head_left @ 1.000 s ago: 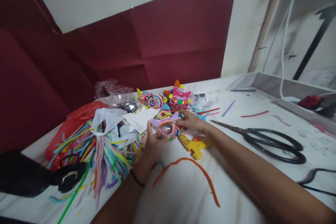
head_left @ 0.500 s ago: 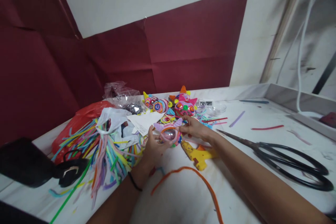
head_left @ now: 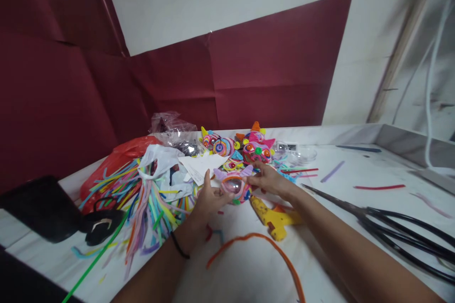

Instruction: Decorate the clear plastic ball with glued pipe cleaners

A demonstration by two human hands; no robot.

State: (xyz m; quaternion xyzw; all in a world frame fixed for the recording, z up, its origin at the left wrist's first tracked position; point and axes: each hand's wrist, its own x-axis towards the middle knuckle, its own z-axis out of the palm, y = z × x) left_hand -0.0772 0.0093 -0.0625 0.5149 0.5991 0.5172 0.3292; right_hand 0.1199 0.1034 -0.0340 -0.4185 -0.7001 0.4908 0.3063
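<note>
Both hands are closed around a small colourful pipe-cleaner animal head (head_left: 235,186) with purple ears and a clear, shiny dome at its front. My left hand (head_left: 210,199) grips its left side, thumb up. On its upper right edge are the fingers of my right hand (head_left: 269,180), partly hidden by the piece. Just behind it lies a yellow-trimmed piece (head_left: 232,165) with a red eye. A yellow glue gun (head_left: 273,218) rests below my right wrist. Nearer to me, an orange pipe cleaner (head_left: 263,237) curves over the table.
Large black-handled scissors (head_left: 359,210) lie at the right. Several loose pipe cleaners (head_left: 152,208) spread from a white bag (head_left: 158,158) at the left, beside a red bag (head_left: 122,151). Finished-looking pink heads (head_left: 258,149) and clear plastic pieces (head_left: 300,155) sit at the back.
My view has swung slightly left, so the table's things appear further right. Both hands keep hold of the animal head, which looks a little more turned toward me.
</note>
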